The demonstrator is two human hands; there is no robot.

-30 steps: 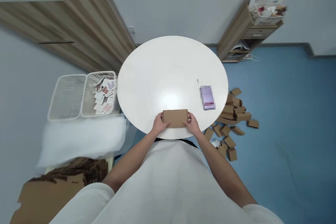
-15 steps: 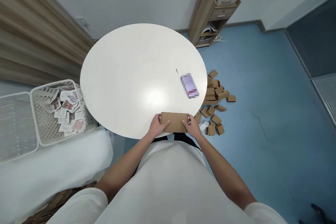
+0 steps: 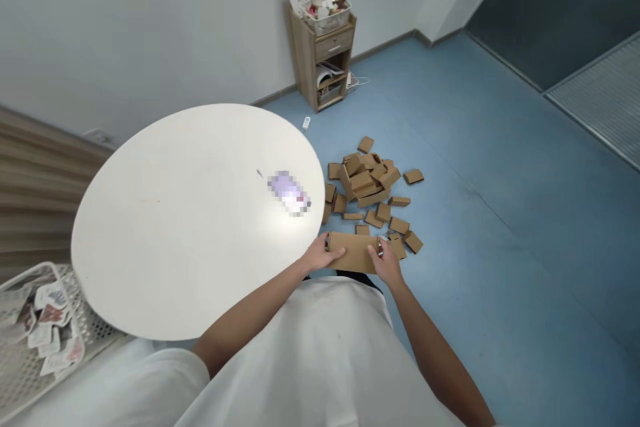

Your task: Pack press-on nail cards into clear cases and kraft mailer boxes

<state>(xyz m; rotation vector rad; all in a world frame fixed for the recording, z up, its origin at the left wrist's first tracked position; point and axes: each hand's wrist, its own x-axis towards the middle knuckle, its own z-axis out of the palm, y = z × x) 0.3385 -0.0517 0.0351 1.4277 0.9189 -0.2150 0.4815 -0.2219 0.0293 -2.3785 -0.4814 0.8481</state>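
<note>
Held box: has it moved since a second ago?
Yes: the box has moved right, from over the table to past its edge, nearer the pile.

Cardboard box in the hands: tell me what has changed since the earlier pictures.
The cardboard box has moved rightward, from over the near edge of the white table to beyond its right side, and the view has swung right. Nothing was let go: the left hand and right hand still hold the box's ends. The blurred purple item stays on the table, the loose boxes on the floor.
</note>
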